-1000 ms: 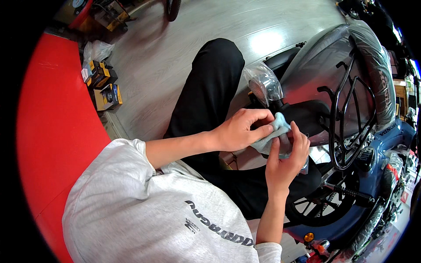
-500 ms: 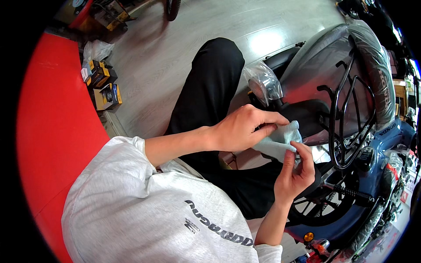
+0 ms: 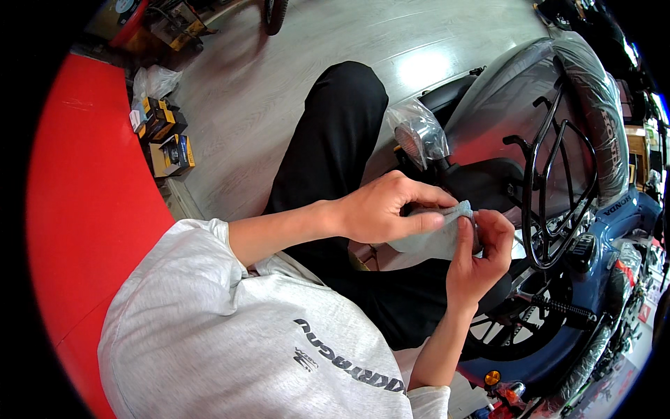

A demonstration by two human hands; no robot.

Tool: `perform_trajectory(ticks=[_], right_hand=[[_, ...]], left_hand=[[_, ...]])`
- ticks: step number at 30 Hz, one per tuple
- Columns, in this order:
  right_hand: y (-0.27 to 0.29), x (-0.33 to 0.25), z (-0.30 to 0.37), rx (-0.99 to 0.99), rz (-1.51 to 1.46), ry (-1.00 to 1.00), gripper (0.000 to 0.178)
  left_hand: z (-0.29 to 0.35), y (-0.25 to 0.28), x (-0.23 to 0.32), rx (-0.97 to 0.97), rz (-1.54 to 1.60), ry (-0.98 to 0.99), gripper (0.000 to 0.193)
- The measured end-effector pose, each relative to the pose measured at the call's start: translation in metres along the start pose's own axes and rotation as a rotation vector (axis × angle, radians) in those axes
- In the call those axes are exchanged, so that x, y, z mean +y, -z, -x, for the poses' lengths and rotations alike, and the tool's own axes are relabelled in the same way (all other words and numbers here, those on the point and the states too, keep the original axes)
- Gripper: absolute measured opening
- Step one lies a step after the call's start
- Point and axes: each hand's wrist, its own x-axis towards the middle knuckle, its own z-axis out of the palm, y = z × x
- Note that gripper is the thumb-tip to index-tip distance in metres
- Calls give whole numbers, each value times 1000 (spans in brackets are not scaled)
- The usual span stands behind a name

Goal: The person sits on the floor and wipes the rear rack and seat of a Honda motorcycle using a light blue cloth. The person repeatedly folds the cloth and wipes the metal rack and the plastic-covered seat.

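A thin, pale blue-grey cloth (image 3: 426,241) is held over my bent legs, its upper edge bunched into a narrow roll. My left hand (image 3: 387,209) pinches that roll between thumb and index finger. From the other side my right hand (image 3: 481,251) grips its end, thumb and fingertips pressed together and the other fingers curled. Both hands are close together, with the fingertips nearly meeting at the bunched edge. Part of the cloth hangs below my left thumb, and its lower portion is partly hidden by my hands.
A blue motorcycle (image 3: 544,359) with a black rear rack (image 3: 534,202) and clear plastic wrapping stands close on the right. A plastic-covered turn signal (image 3: 412,143) juts out near my knee. Small boxes (image 3: 173,153) lie by a red surface (image 3: 91,188) on the left.
The cloth's open, spread edge is now squeezed into a narrow roll. My right hand has moved slightly up and right; my left hand has barely shifted.
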Motion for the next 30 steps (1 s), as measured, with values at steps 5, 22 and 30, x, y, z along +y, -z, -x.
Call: perform_trajectory(ticks=[5,22,30], right_hand=[[0,9,-1,-10,-43,48,49],[33,7,20,-231,-111,-192,39],[34,29,10,81,-239,-270,35]], left_hand=[[0,2,3,-14,-28,14,31],[5,12,-2,122,33,19,26],[-15,-1,-12,265,64,176,28]])
